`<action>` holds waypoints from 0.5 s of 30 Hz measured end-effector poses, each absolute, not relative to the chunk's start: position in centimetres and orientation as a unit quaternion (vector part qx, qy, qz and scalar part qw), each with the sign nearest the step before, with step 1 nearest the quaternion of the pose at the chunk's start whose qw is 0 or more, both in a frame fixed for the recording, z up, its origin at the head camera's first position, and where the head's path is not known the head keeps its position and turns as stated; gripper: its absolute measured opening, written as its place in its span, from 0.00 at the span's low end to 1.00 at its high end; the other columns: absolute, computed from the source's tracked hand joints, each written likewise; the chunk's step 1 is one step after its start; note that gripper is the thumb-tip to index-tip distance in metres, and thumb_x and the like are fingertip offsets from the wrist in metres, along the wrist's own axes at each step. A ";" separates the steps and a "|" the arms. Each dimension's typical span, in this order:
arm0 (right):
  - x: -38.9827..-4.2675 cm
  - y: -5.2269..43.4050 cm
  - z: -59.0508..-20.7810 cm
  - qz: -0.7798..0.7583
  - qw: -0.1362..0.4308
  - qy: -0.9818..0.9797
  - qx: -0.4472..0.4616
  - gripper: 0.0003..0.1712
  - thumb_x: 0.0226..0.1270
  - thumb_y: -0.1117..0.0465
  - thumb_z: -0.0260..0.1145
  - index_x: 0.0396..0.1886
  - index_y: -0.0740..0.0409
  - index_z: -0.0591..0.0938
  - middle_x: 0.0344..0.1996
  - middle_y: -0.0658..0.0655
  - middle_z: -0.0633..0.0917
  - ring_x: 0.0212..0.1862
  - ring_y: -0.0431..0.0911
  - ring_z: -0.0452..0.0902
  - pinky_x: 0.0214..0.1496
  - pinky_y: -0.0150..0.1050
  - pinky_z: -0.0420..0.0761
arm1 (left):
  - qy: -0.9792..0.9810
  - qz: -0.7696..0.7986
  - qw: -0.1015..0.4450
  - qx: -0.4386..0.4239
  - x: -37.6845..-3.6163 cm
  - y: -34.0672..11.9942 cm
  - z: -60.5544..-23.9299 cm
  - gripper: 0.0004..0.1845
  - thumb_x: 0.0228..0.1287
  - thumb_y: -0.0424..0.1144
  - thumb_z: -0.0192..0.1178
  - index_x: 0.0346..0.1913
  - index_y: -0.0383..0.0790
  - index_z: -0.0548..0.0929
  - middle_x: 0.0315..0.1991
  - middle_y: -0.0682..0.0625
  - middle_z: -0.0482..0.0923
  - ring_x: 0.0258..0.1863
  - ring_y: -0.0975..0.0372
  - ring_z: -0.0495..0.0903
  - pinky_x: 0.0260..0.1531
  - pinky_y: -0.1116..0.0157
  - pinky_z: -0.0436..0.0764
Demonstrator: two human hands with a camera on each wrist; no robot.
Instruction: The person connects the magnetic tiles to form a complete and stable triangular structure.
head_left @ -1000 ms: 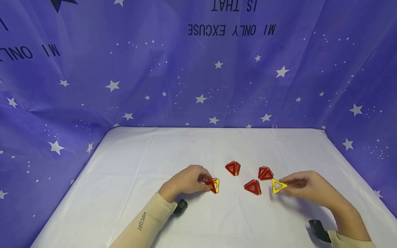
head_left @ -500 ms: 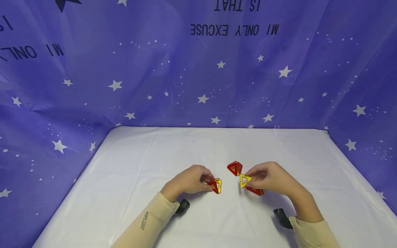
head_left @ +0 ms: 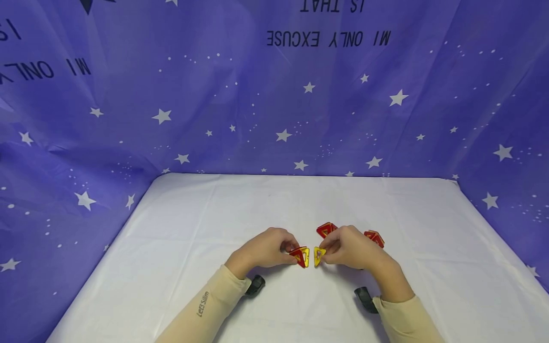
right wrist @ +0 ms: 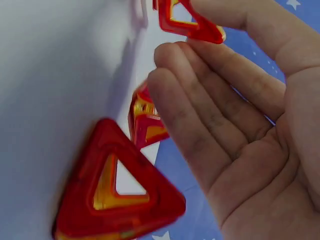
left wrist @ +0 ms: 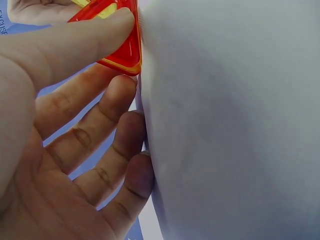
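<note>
My left hand (head_left: 266, 250) pinches a red-and-yellow pyramid (head_left: 300, 256) steady on the table (head_left: 214, 214); my right hand (head_left: 349, 247) pinches a yellow triangle (head_left: 319, 255) just beside it, edge turned toward it.

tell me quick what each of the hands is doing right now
Left hand: pinching the red and yellow triangle cluster on the white table.
Right hand: pinching a yellow triangle piece, close beside that cluster.
</note>
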State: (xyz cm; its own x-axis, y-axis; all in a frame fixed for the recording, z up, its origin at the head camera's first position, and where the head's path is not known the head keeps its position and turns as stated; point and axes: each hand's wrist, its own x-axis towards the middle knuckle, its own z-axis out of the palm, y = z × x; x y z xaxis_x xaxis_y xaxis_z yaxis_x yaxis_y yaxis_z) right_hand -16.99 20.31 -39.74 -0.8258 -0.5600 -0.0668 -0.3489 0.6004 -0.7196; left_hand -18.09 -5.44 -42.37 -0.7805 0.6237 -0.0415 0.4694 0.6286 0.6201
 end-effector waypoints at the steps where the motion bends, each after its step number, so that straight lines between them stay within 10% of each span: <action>1: -17.0 20.1 -39.8 -0.364 0.145 0.882 -0.260 0.09 0.53 0.67 0.77 0.36 0.62 0.90 0.26 0.45 0.86 0.29 0.39 0.81 0.32 0.36 0.81 | 0.893 0.305 0.127 0.307 -18.1 -5.4 -42.4 0.12 0.58 0.40 0.75 0.44 0.44 0.88 0.32 0.62 0.78 0.34 0.66 0.77 0.38 0.69 0.76; 15: -17.2 18.9 -40.9 -0.380 0.141 0.871 -0.277 0.11 0.57 0.62 0.79 0.38 0.60 0.88 0.29 0.45 0.86 0.31 0.40 0.83 0.35 0.35 0.83 | 0.880 0.311 0.121 0.338 -18.0 -4.6 -42.1 0.10 0.58 0.38 0.75 0.42 0.43 0.88 0.30 0.63 0.79 0.33 0.66 0.77 0.35 0.71 0.76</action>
State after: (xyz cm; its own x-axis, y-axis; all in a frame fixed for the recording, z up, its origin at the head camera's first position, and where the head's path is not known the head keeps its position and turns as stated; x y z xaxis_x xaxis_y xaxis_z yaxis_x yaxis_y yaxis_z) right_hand -17.16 18.91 -40.93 -0.8067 -0.5899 -0.0348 -0.3761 0.5579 -0.7398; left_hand -18.04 -4.65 -42.12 -0.7427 0.6696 -0.0031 0.5188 0.5783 0.6297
